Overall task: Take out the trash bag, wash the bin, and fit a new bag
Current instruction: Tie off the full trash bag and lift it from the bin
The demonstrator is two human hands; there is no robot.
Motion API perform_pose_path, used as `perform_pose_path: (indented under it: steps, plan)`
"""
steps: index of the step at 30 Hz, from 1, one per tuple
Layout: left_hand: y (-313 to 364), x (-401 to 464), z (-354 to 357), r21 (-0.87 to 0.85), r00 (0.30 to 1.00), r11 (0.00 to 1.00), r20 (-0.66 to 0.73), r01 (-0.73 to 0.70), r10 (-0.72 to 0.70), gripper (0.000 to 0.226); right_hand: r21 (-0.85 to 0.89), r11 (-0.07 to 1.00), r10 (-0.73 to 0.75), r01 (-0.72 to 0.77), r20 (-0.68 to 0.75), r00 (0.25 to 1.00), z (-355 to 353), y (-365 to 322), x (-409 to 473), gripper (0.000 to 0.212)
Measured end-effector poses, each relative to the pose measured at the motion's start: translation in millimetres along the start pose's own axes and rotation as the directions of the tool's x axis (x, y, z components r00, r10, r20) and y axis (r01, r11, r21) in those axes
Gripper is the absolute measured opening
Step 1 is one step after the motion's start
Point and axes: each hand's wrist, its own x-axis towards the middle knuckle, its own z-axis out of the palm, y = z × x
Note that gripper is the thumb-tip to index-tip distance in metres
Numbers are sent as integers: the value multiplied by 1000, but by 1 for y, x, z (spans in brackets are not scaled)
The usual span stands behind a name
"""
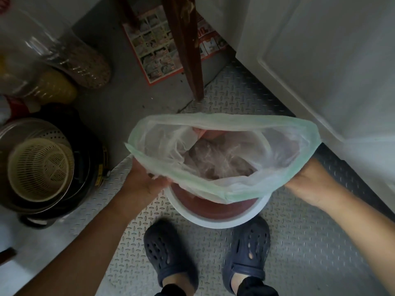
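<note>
A pale green see-through trash bag (224, 190) is held wide open above a round bin (222, 220) with a white rim and reddish inside, which stands on the floor just in front of my feet. The bag's lower part hangs down into the bin. My left hand (145, 178) grips the bag's left edge. My right hand (303, 178) holds the bag's right edge, with its fingers hidden behind the plastic.
A dark wooden chair leg (188, 50) stands just beyond the bin. A white cabinet door (320, 71) is to the right. At left, a cream basket (40, 169) sits in a dark pot, with clear jars (64, 54) behind. A printed flyer (158, 52) lies on the floor.
</note>
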Motion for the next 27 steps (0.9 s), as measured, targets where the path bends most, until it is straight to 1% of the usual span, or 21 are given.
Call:
perform_pose_path:
  steps: [1,2,3,4,6,8,9,10,11,12,13,14,16,18,20,22,23,24,25,26,27]
  plan:
    - [2,1,-1,-43,999,998,2,-49,49,70,-102,994,-54,47,-62,997,4,-1,1,46]
    - [5,3,-1,-77,998,995,-13,-59,58,66,-159,986,-59,40,-113,992,9,-6,5,30]
    - [6,7,1,-76,996,995,-70,-65,59,62,-166,985,-69,42,-160,985,12,-9,8,20]
    - [11,11,4,-33,989,997,-132,-70,65,55,-206,978,-86,40,-219,972,17,-11,11,18]
    - [18,19,11,20,963,996,-254,-86,88,33,-183,983,-81,27,-294,952,25,-17,14,20]
    - [22,22,16,-43,936,992,-338,-117,95,12,-12,999,-44,42,-364,931,29,-17,16,24]
    - [25,22,18,-102,922,987,-379,-120,73,9,137,989,11,52,-426,905,30,-17,17,32]
    - [30,21,19,-199,912,972,-409,-124,33,10,309,948,93,73,-491,866,32,-20,19,34]
    - [32,20,18,-316,902,939,-432,-135,-16,14,492,861,182,130,-536,824,34,-23,20,30]
    - [34,19,17,-429,898,890,-436,-151,-57,21,634,749,267,193,-555,788,35,-26,20,27]
    - [34,17,15,-523,900,838,-426,-158,-96,27,732,638,338,241,-547,766,35,-29,20,27]
    - [33,15,14,-600,902,786,-409,-148,-142,31,802,536,389,266,-513,765,35,-33,19,29]
    - [31,11,12,-738,899,665,-362,-116,-246,34,883,364,435,297,-443,784,35,-38,15,37]
    - [30,8,11,-821,889,564,-320,-87,-328,28,909,248,513,337,-418,750,35,-38,10,38]
    - [29,6,13,-856,896,514,-275,-63,-350,26,914,144,588,378,-387,710,37,-37,6,36]
    - [29,5,16,-874,882,481,-276,-66,-382,31,912,72,622,404,-357,697,40,-36,5,34]
    - [30,5,17,-883,869,462,-289,-80,-402,32,910,58,626,410,-353,695,41,-36,6,33]
    - [31,6,18,-885,854,455,-309,-97,-419,30,909,73,629,410,-361,689,41,-37,6,31]
    - [33,7,19,-874,841,473,-337,-112,-424,25,912,135,615,388,-384,689,40,-39,8,33]
    - [35,8,20,-846,836,520,-366,-115,-410,18,909,236,579,343,-415,701,39,-41,11,34]
    - [38,9,22,-801,841,589,-390,-108,-375,14,889,359,522,285,-444,728,38,-42,14,31]
